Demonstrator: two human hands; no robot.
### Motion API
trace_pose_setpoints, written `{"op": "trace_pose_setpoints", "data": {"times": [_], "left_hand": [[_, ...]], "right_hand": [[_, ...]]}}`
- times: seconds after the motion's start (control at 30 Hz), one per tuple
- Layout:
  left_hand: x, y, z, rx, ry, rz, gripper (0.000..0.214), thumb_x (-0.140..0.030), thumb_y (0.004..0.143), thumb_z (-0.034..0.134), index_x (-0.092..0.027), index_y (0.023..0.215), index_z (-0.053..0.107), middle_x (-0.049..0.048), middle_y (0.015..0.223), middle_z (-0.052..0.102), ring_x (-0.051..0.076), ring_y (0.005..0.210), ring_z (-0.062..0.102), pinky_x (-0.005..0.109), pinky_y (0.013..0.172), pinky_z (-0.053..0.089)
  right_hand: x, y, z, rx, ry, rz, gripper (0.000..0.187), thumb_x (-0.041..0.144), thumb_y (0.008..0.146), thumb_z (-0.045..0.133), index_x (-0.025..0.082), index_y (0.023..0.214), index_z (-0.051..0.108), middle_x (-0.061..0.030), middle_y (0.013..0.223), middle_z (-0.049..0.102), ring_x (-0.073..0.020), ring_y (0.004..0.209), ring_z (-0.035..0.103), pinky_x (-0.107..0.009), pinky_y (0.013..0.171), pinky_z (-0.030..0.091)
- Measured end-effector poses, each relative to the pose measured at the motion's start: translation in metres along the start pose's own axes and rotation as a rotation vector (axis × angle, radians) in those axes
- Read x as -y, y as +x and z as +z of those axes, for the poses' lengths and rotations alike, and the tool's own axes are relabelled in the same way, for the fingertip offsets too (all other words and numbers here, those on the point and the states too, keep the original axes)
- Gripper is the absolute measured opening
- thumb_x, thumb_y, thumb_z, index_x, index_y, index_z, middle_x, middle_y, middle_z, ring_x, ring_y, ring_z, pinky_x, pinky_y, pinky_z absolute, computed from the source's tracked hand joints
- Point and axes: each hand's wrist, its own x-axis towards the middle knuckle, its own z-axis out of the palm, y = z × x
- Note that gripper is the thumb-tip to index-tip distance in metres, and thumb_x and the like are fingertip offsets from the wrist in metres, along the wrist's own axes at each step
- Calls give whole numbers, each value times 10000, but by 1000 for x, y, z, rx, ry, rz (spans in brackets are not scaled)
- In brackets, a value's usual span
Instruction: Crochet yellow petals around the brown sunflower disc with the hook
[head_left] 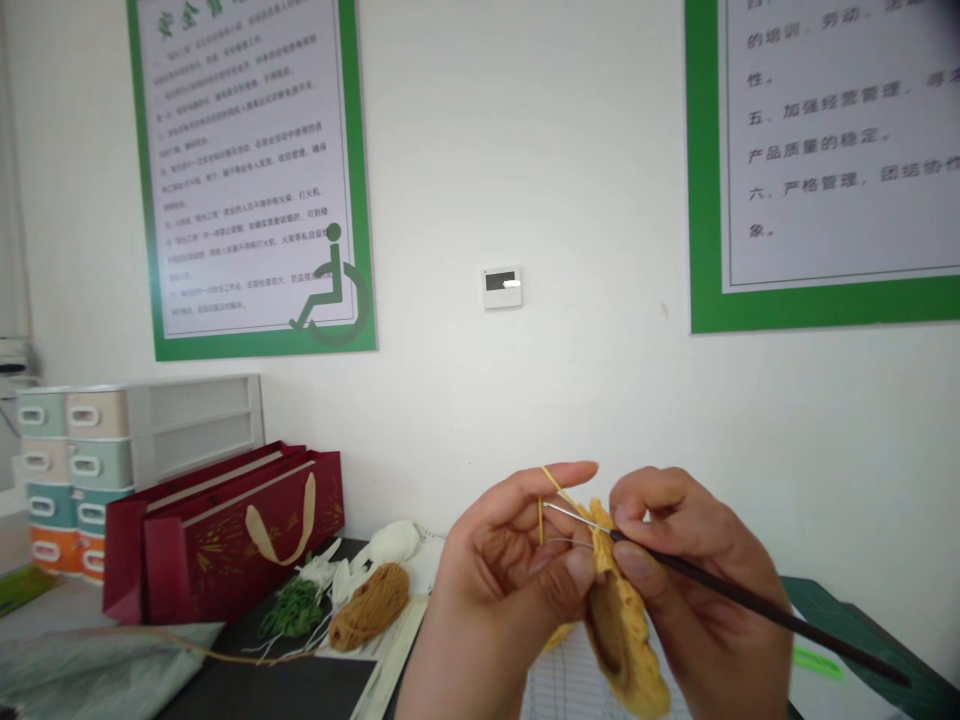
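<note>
My left hand (510, 570) pinches the top of a yellow crocheted piece (622, 630) between thumb and fingers, with yellow yarn (551, 482) looped over its raised index finger. My right hand (697, 590) grips a dark-handled crochet hook (750, 600). The hook's metal tip points left into the edge of the piece, close to the left fingers. Both hands are raised in front of the white wall, above the desk.
On the dark desk lie a brown yarn ball (371, 605), green yarn (292, 608) and white pieces (390, 545). A red gift bag (225, 530) stands at the left, before stacked pastel drawers (67, 470). Green-framed posters (247, 170) hang on the wall.
</note>
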Motion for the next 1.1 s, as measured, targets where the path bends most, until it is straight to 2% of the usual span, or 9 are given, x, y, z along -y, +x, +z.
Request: {"op": "trace_pose_setpoints", "data": {"times": [0.07,0.17,0.27,0.33,0.57,0.7,0.8,0.9,1.1], "left_hand": [[1,1,2,-18,-19,23,426,-197,813,846,-245,1228,764,24,809,637,117,696,548,245,668,456],[2,2,3,21,-134,-18,450,-145,797,842,-216,1235,770,19,793,630,81,628,512,203,594,394],[2,4,4,124,-263,-126,443,-118,771,840,-155,1210,784,46,796,658,48,559,457,187,519,291],[3,5,3,143,-283,-131,445,-108,765,846,-153,1204,785,53,794,666,47,556,460,191,513,268],[0,4,-1,122,-230,-79,450,-108,769,862,-172,1207,776,31,760,647,55,582,469,185,515,285],[-1,4,-2,151,-172,-99,433,-143,780,866,-186,1202,780,35,794,654,60,599,476,179,516,314],[0,4,-1,54,-74,-13,375,-160,792,864,-201,1158,794,19,785,648,65,617,498,173,534,353],[1,3,-1,-23,22,71,319,-170,800,856,-208,1113,802,-7,733,649,52,551,494,172,506,362],[2,2,-3,-41,55,80,280,-195,811,841,-204,1089,804,-15,730,645,54,512,526,177,489,372]], "right_hand": [[-1,-4,-4,-16,-178,-100,240,15,841,687,223,961,698,-24,882,681,-174,790,654,-335,650,556],[1,-10,-3,-148,-382,-247,300,-20,795,715,247,929,737,8,882,719,-167,747,665,-380,705,554],[4,-7,3,-204,-197,-269,253,43,841,690,255,972,731,9,914,731,-174,732,671,-390,666,547],[5,-1,8,-232,14,-81,163,100,907,660,244,964,710,-16,871,742,-209,815,692,-398,681,558],[5,4,12,-161,260,102,27,229,947,701,243,969,706,-30,868,781,-200,867,660,-382,793,534],[6,1,13,-126,529,285,26,277,950,698,275,966,678,-16,866,732,-175,799,665,-327,690,570],[5,1,12,-100,711,424,14,298,979,652,286,985,649,-2,881,692,-136,718,667,-250,580,548],[3,0,10,-81,690,430,33,304,1003,616,278,1000,635,-3,889,690,-132,750,669,-234,601,555],[-5,1,1,-37,558,329,50,306,1028,580,262,1018,604,-6,847,707,-149,831,648,-266,696,551]]}}
